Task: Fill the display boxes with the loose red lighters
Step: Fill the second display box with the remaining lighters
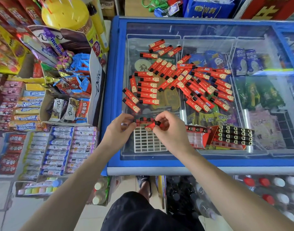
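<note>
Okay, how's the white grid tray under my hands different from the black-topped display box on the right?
The white grid tray has nearly all slots empty, with one row of lighters along its far edge; the display box on the right looks almost full of black lighter tops. The tray lies flat; the box tilts. Both sit on the freezer lid.
</note>
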Motion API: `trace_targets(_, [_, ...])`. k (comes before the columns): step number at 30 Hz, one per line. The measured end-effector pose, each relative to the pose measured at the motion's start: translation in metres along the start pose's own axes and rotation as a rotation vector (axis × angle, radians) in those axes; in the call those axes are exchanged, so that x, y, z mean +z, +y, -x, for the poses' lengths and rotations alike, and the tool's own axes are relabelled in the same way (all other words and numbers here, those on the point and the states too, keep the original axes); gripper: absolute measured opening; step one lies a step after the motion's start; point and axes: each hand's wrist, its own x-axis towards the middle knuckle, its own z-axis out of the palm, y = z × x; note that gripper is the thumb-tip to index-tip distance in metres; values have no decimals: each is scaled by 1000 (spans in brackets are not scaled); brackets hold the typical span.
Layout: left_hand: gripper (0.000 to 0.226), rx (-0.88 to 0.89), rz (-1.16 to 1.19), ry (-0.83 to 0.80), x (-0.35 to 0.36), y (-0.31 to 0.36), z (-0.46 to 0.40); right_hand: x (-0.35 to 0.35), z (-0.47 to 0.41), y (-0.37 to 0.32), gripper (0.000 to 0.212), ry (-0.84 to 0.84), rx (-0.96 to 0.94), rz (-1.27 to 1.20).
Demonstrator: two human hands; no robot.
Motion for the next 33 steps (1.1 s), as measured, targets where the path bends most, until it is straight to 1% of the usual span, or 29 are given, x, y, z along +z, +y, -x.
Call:
trace_targets(4, [11, 13, -24, 28, 3, 2, -5, 12, -1, 12, 16, -48, -229, 252])
trace_targets(7, [8, 14, -30, 30, 4, 4, -7, 26, -1, 19, 14, -41, -317, 370])
trace_targets(13, [7, 11, -40, 18, 2, 3, -10, 41, 0, 20, 18, -15, -356, 454])
trace_targets(21, [7, 23, -33, -4, 2, -1, -12, 38, -2, 20, 17, 39, -407, 419])
trace_targets(27, [7, 25, -36, -10, 2, 0, -13, 41, -2, 20, 22, -1, -416, 465])
trace_targets(30, [6, 26, -46, -21, 0, 0, -14, 42, 1, 19, 31, -6, -438, 479])
trace_targets(33, [6, 28, -46, -31, -1, 1, -15, 42, 0, 19, 27, 22, -454, 505])
